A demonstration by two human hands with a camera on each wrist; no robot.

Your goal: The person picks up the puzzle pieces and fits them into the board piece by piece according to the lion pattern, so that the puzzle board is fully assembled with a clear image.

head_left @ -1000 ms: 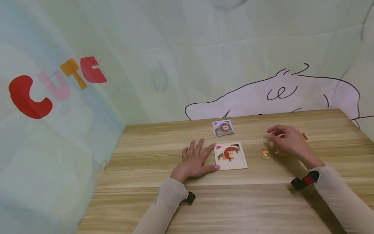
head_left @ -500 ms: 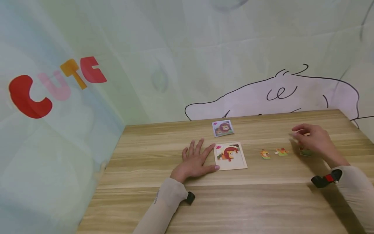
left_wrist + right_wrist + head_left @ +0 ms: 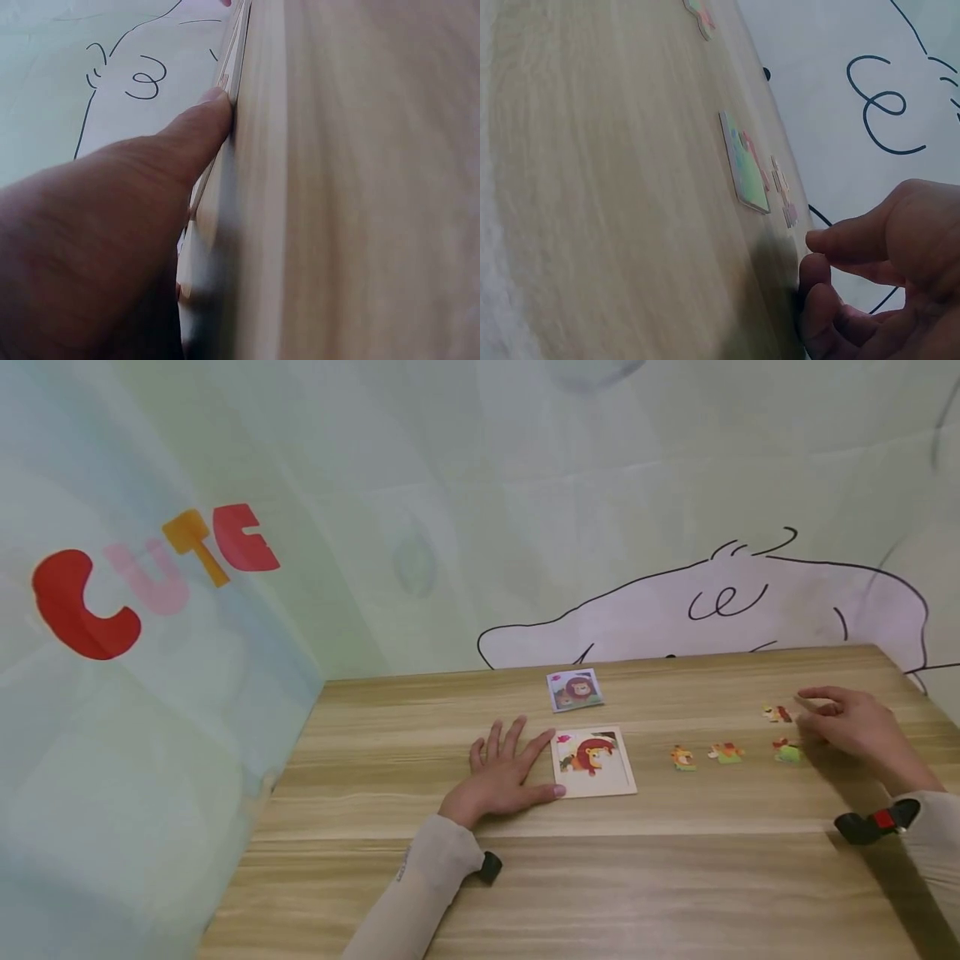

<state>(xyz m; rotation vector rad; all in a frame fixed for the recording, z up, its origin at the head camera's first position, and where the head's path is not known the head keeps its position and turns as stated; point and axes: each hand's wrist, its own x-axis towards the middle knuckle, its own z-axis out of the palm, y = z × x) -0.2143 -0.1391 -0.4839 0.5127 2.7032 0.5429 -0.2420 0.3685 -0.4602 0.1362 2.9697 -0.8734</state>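
My left hand (image 3: 497, 781) lies spread on the table, with thumb and index fingertip touching the left edge of a square puzzle board (image 3: 611, 781), which holds part of a lion picture. In the left wrist view the thumb (image 3: 191, 135) presses against the board's thin edge. My right hand (image 3: 855, 722) hovers at the right, fingers loosely bent, with nothing visible between them. Just left of it are a puzzle piece with green (image 3: 787, 750) and a red-brown and white piece (image 3: 777, 714). Further left lie an orange-and-green piece (image 3: 726, 752) and a yellow-orange piece (image 3: 682, 758).
A small picture card (image 3: 574, 690) of a lion lies behind the board. All of this is on a wood-grain table (image 3: 600, 877). Printed cloth (image 3: 390, 510) hangs behind and to the left of the table.
My right hand has moved right, passing over the loose pieces and uncovering them. My left hand and the board have stayed in place. The head view has shifted slightly.
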